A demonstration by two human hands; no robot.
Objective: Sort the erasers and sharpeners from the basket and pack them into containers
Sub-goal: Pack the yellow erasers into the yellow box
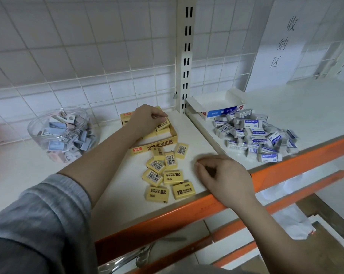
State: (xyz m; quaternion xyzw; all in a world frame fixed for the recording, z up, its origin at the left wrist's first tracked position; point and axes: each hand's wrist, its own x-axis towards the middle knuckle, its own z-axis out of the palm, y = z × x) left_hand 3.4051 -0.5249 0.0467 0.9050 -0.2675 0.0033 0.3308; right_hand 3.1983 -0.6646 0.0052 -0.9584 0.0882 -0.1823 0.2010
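yellow eraser (163, 123) pinched under left hand (145, 117) fingertips, over yellow box (153, 148).

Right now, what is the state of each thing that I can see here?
Yellow box: open, partly filled.
Left hand: setting a yellow eraser into it.
Right hand: curled, resting on shelf.
Loose yellow erasers: unpacked.
White box: open, empty.
White erasers: piled loose.
Clear jar: lidless, holds sharpeners.

We've got a white shelf (195, 135) with an orange front edge: sharpener jar (62, 133) left, yellow eraser box (153, 143), loose yellow erasers (165, 175), white erasers (256, 135) right.
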